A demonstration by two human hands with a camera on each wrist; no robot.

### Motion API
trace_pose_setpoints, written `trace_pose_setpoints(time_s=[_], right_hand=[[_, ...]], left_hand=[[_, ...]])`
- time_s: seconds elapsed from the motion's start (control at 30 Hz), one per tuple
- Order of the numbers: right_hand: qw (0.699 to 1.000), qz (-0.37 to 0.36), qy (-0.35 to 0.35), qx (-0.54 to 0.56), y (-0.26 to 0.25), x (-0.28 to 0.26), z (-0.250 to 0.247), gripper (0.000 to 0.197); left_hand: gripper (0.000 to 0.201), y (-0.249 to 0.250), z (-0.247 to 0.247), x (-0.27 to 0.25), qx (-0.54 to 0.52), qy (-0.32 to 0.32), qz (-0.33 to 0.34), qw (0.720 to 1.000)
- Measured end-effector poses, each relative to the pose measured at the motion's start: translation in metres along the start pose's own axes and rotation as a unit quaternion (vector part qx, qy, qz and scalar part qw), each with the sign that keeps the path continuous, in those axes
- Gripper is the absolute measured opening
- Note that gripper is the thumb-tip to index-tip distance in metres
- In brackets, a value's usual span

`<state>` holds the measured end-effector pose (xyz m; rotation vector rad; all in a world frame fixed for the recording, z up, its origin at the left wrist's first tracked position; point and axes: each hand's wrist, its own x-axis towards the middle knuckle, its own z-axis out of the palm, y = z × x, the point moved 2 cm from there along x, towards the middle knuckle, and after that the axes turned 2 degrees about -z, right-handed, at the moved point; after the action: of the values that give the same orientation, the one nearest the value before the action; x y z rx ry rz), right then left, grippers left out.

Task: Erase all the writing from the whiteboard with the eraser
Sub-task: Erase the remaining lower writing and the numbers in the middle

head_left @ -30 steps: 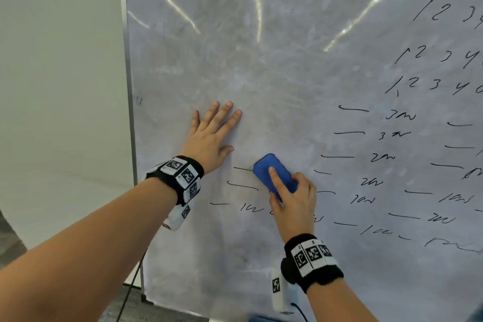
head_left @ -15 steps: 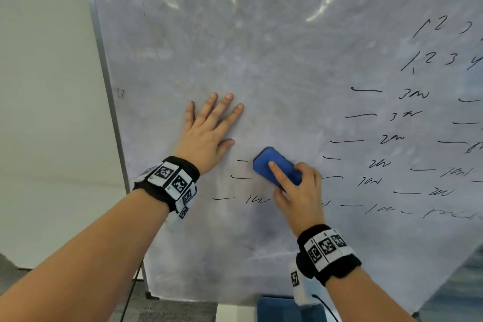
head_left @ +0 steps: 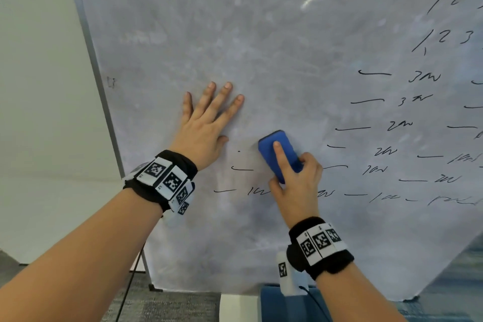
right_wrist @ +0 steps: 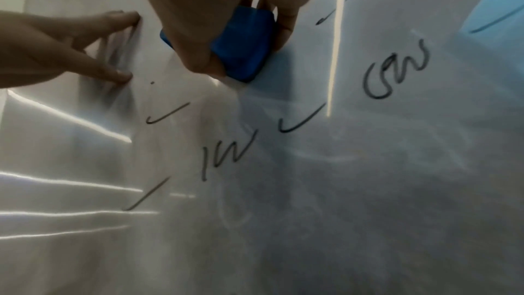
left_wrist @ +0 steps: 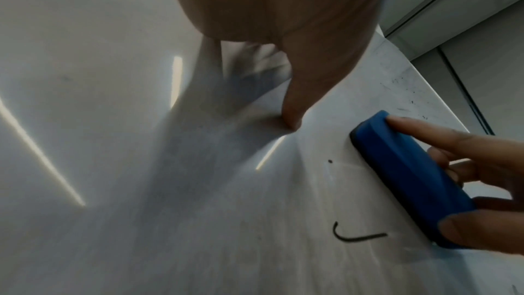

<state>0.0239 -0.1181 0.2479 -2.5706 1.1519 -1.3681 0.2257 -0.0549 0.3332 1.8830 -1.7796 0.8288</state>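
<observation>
The whiteboard (head_left: 274,34) fills the head view, smudged grey on its left half. Black writing (head_left: 423,77), dashes and numbers, covers its right side and a few lines run low at the middle. My right hand (head_left: 295,180) grips the blue eraser (head_left: 277,151), index finger laid along its back, pressing it flat on the board. In the right wrist view the eraser (right_wrist: 243,48) sits just above a dash and "1W" (right_wrist: 226,154). My left hand (head_left: 206,123) lies flat on the board, fingers spread, left of the eraser (left_wrist: 408,172).
The board's metal frame edge (head_left: 96,73) runs down the left, with a pale wall (head_left: 39,86) beyond it. Grey carpet (head_left: 170,306) and a blue object (head_left: 271,303) lie below the board's bottom edge.
The short dash left of the eraser's top has been wiped away, leaving a dot. The eraser shifted slightly right. My head view has moved in closer; the left hand stays planted.
</observation>
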Motion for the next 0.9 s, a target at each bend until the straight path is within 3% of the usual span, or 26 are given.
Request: trace_pose_setpoints(time_s=[0.13,0.23,0.4,0.5,0.63,0.77,0.9], right_hand=[[0.997,-0.057,-0.043,0.009,-0.027,-0.003,0.021,0.084],[0.992,-0.103,-0.064,-0.022,-0.027,-0.017,0.028,0.083],[0.999,-0.045,0.013,-0.002,-0.007,0.003,0.003,0.082],[0.999,-0.035,-0.007,0.025,-0.024,0.008,0.014,0.082],[0.992,-0.106,-0.069,-0.006,-0.029,-0.021,0.035,0.082],[0.994,-0.097,-0.034,-0.026,-0.002,-0.026,0.02,0.083],[0.998,-0.057,-0.017,-0.014,-0.013,-0.018,0.024,0.08]], left_hand=[[0.121,0.0,-0.002,0.0,0.014,-0.068,-0.003,0.998],[0.126,-0.002,-0.003,0.0,0.028,-0.102,-0.009,0.994],[0.126,-0.001,-0.004,0.0,0.034,-0.11,-0.014,0.993],[0.125,0.0,-0.005,0.0,0.031,-0.099,-0.014,0.994],[0.123,-0.001,-0.005,-0.004,0.022,-0.106,-0.02,0.994],[0.118,-0.003,-0.003,-0.009,0.02,-0.107,-0.029,0.994],[0.117,0.0,-0.002,-0.009,0.018,-0.102,-0.037,0.994]])
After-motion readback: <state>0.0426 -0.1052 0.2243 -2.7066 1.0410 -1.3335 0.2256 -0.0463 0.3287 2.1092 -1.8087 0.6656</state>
